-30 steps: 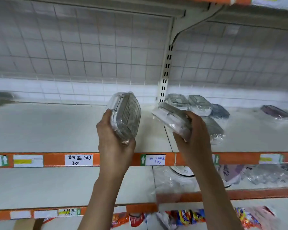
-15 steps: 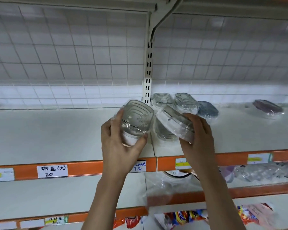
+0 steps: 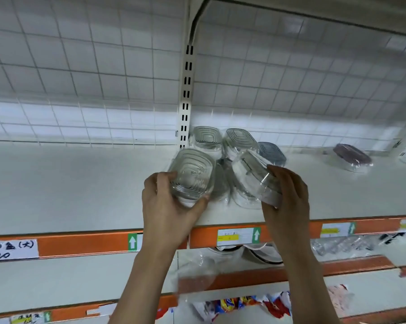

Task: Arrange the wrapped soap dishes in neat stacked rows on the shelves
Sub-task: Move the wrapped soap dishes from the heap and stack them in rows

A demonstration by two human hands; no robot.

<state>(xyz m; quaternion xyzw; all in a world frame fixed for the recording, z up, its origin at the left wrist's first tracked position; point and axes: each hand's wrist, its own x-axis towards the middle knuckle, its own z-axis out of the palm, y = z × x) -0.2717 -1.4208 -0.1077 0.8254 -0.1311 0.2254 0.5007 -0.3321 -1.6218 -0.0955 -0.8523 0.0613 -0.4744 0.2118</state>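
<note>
Wrapped soap dishes go up at a store shelf (image 3: pixel 80 188): the left hand (image 3: pixel 167 206) grips a clear dish (image 3: pixel 191 176) by its near end, fingers and thumb curled round the sides, while the right hand (image 3: pixel 286 195) clasps a tilted white-based dish (image 3: pixel 251 178) just beside it. Both hover over the shelf near its front edge, ahead of a loose row of dishes (image 3: pixel 220 142) at the back. The rigid plastic looks light, and the film wrap likely slick, so a hold across the firm side walls seems safer than pinching the loose wrap.
</note>
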